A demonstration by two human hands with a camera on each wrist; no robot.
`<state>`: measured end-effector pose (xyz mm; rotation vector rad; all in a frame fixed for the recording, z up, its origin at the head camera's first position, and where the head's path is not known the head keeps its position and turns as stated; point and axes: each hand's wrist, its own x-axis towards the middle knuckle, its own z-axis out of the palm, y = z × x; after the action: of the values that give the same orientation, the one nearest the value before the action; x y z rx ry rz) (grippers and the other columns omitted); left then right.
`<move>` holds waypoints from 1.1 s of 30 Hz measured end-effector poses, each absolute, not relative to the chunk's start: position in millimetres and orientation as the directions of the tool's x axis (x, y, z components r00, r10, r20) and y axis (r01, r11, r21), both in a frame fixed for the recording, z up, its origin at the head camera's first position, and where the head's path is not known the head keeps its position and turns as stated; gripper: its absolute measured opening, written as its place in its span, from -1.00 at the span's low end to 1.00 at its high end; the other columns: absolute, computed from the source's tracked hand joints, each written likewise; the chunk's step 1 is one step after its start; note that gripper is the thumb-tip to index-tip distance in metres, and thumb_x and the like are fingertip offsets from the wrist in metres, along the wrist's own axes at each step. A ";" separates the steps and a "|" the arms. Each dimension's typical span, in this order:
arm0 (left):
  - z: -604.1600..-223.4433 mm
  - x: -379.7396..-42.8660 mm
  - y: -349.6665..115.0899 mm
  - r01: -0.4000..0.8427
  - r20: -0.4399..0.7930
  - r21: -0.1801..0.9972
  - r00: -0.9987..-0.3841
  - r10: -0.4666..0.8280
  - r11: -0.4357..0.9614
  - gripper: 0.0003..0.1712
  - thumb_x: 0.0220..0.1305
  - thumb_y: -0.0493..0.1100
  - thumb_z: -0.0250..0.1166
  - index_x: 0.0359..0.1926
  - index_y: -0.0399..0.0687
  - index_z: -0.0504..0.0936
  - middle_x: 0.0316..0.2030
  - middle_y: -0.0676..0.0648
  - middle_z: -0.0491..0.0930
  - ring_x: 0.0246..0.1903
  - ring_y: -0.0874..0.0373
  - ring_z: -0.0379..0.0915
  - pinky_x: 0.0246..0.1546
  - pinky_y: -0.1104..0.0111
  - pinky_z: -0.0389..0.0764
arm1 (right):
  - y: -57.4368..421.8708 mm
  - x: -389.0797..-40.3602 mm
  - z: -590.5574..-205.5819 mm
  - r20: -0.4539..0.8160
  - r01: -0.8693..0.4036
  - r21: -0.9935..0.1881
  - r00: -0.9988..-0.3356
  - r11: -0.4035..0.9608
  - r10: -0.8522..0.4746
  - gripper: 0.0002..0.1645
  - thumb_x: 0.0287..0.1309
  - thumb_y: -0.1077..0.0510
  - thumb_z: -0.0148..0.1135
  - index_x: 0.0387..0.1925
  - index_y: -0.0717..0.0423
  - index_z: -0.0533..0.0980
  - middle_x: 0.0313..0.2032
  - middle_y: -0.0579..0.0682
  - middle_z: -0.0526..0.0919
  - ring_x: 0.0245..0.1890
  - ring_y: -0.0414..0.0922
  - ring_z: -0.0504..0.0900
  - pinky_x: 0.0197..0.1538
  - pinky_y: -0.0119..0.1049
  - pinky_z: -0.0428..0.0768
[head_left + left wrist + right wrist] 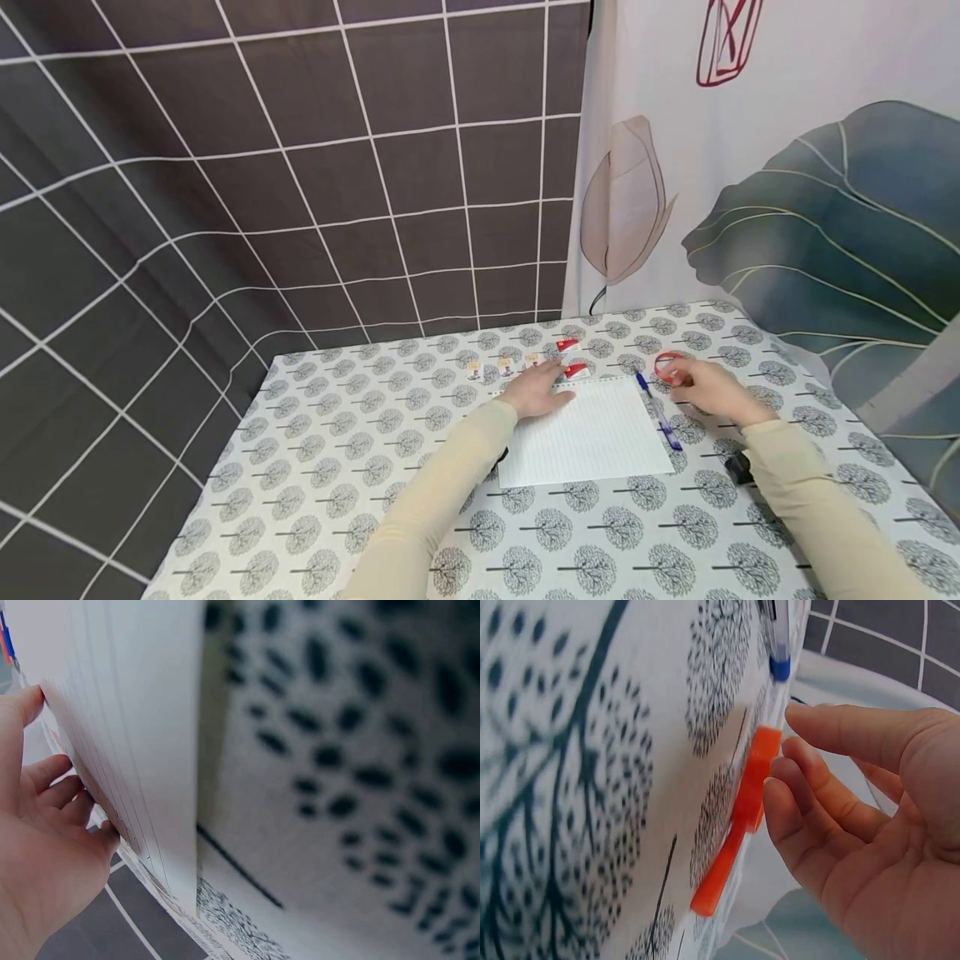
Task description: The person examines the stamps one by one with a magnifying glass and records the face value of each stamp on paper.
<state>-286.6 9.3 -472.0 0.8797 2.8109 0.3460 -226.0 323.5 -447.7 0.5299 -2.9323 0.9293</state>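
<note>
Lined white paper (588,437) with a perforated top edge lies on the table. My left hand (534,390) rests at its upper left corner, fingers spread toward the top edge and thumb over the sheet. In the left wrist view, the fingertips (60,763) lie along the paper's edge. My right hand (708,387) is at a red magnifying glass (665,357) lying on the cloth. The right wrist view shows its orange-red rim (756,780) and handle (718,877), with loosely bent fingers (780,810) right beside the rim. A blue-capped clear pen (660,417) lies between paper and right hand.
Red and white triangular pieces (567,343) lie beyond the paper. Small yellowish picture pieces (474,370) stand in a row behind my left hand. A tree-print cloth (330,467) covers the table. A dark gridded curtain (300,192) and a floral curtain (637,208) hang behind.
</note>
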 end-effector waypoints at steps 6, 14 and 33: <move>-473.4 -285.4 9.0 0.537 -0.095 0.281 -0.809 0.580 0.795 -0.24 0.51 0.27 0.01 0.54 -0.02 0.23 0.56 -0.02 0.07 0.51 0.06 0.02 0.51 0.23 0.07 | 314.0 -229.3 -452.1 0.122 -0.365 -0.554 -0.925 0.748 -0.361 -0.63 0.09 0.42 0.30 -0.01 0.31 0.61 -0.33 -0.03 0.62 -0.38 -0.18 0.53 -0.31 -0.28 0.55; -474.8 -285.7 9.0 0.540 -0.094 0.282 -0.807 0.583 0.793 -0.24 0.51 0.26 0.02 0.53 -0.02 0.24 0.56 -0.03 0.08 0.51 0.05 0.03 0.51 0.23 0.08 | 304.0 -238.1 -458.2 0.046 -0.347 -0.600 -0.914 0.721 -0.402 -0.66 0.14 0.46 0.25 -0.01 0.31 0.61 -0.40 0.00 0.58 -0.58 -0.22 0.45 -0.56 -0.37 0.50; -472.1 -285.7 7.1 0.546 -0.095 0.273 -0.804 0.587 0.792 -0.24 0.52 0.27 0.00 0.54 -0.01 0.22 0.56 -0.03 0.05 0.52 0.05 0.00 0.51 0.22 0.06 | 282.2 -243.5 -451.2 -0.046 -0.291 -0.541 -0.927 0.789 -0.373 -0.67 0.21 0.52 -0.01 -0.19 0.22 0.61 -0.42 0.04 0.51 -0.64 -0.18 0.51 -0.48 -0.29 0.57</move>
<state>-285.7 7.1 -472.1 0.8942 2.8064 0.3476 -243.5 282.2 -451.2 0.5806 -3.1124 0.9014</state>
